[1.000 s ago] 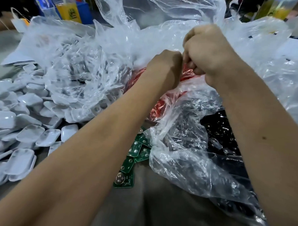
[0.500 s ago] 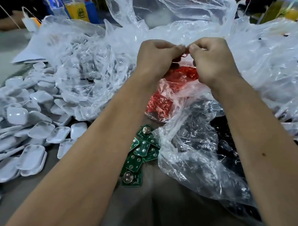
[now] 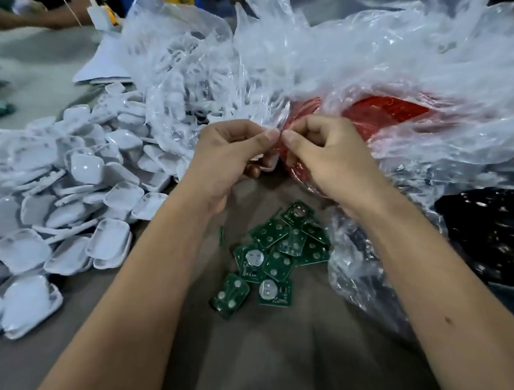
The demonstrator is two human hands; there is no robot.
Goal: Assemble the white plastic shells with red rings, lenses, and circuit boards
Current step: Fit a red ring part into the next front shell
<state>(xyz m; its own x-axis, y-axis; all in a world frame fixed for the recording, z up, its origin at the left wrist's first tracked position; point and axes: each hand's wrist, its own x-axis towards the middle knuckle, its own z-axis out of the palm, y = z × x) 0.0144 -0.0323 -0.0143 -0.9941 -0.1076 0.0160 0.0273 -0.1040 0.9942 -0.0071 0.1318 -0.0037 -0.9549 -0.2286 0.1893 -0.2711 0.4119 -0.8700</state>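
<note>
1. Left hand (image 3: 228, 155): fingers curled, thumb and forefinger tips pinched together at the centre of the view. It has a small white piece under the fingers, likely a shell, mostly hidden. Can't tell exactly what sits in the pinch; something thin and reddish shows between the two hands.
2. Right hand (image 3: 325, 159): fingers curled, thumb and forefinger pinching at the same spot, tips almost touching the left hand's. It rests against the clear bag holding the red rings (image 3: 383, 112); whether it grips a ring or the bag film, can't tell.
3. Red rings: inside a clear plastic bag (image 3: 373, 67) behind and right of the hands, bag crumpled and open toward the hands.
4. Shells (image 3: 82, 193): big loose pile of white shells on the left of the table, spilling out of another clear bag at upper left. Mixed orientation, some hollow side up, some domed side up.
5. Boards (image 3: 273, 254): small heap of green circuit boards on the table between the forearms, just below the hands. Some show round metal pads, some a silver coin-cell holder. Overlapping, not sorted.
6. Dark parts (image 3: 489, 234): black glossy pieces in a clear bag at far right, near the right forearm. Too blurred to say what they are.
7. Table (image 3: 272, 357): grey-brown surface, bare patch at bottom centre.
8. Back left: a white charger (image 3: 100, 14) with cable, and another person's arm (image 3: 36, 17) on the table edge.
</note>
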